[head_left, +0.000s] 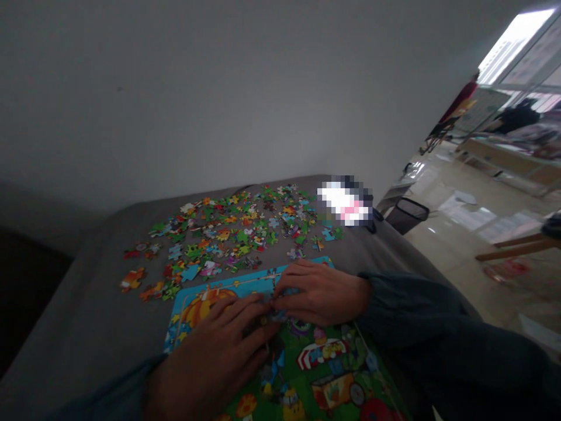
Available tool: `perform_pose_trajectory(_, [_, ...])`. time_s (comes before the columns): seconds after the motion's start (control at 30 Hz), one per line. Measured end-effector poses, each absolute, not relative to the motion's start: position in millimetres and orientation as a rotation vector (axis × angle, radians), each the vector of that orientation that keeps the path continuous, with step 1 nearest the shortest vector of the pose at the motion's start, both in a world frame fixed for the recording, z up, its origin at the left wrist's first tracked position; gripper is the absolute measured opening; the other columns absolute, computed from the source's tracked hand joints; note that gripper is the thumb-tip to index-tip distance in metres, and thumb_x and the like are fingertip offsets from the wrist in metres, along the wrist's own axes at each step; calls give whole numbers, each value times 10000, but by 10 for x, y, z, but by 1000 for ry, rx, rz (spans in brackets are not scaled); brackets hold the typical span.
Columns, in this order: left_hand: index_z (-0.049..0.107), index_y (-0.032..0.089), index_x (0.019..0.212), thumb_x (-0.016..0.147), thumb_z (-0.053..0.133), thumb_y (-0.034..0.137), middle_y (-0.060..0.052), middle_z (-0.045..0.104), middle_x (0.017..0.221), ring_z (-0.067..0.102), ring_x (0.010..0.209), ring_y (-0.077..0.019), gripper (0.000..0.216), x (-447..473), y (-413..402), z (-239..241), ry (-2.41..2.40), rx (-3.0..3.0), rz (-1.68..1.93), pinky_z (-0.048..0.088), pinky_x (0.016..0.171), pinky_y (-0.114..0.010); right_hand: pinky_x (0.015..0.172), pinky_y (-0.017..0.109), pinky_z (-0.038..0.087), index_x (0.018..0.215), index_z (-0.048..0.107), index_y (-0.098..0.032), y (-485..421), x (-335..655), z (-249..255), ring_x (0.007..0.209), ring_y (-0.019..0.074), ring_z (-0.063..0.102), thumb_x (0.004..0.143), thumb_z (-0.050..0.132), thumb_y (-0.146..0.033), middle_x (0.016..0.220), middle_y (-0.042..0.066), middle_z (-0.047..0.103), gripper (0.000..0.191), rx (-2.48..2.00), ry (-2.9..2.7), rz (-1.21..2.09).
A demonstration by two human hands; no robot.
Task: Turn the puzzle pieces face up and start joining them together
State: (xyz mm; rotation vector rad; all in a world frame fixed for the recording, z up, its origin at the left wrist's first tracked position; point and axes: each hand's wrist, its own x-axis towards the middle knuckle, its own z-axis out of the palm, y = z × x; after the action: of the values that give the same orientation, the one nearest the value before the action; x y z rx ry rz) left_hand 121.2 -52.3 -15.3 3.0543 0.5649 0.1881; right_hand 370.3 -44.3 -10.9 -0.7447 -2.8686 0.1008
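A colourful jigsaw board (324, 380) lies on the grey cloth, with a blue upper edge, an orange pumpkin at its left and a green lower part. Flat over its left side rests my left hand (228, 345), fingers spread, their tips touching the board near its middle. My right hand (313, 292) comes in from the right with bent fingers pressed together on a small bluish puzzle piece (279, 316), mostly hidden under the fingertips. Both hands' fingertips nearly meet there. Loose puzzle pieces (241, 235) lie scattered just beyond the board's top edge.
A lit, pixelated phone-like object (344, 202) sits at the back right of the cloth-covered surface (100, 304). Behind rises a plain wall (228, 99). Beyond the right edge are a dark mesh bin (407, 215), a shiny floor with papers, and wooden furniture.
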Motion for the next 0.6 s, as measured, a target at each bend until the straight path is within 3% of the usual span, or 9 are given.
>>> perform_pose_trajectory(0.17, [597, 304, 1179, 953, 507, 262, 13, 644, 1209, 546, 1167, -209, 247, 1235, -562, -115, 484, 2975, 258, 453, 950, -377, 913, 353, 403, 1079, 641, -179, -427, 3698, -124, 1054, 195, 523, 941, 460, -200, 1099, 56, 642, 229, -687, -2842, 118])
perform_pose_trajectory(0.6, [560, 293, 1235, 920, 564, 210, 15, 614, 1274, 501, 1225, -221, 326, 1226, -554, -128, 485, 2971, 190, 442, 993, -400, 922, 360, 426, 969, 667, -186, -406, 3730, -174, 1061, 190, 533, 910, 505, -226, 1091, 62, 645, 177, -595, -2775, 205])
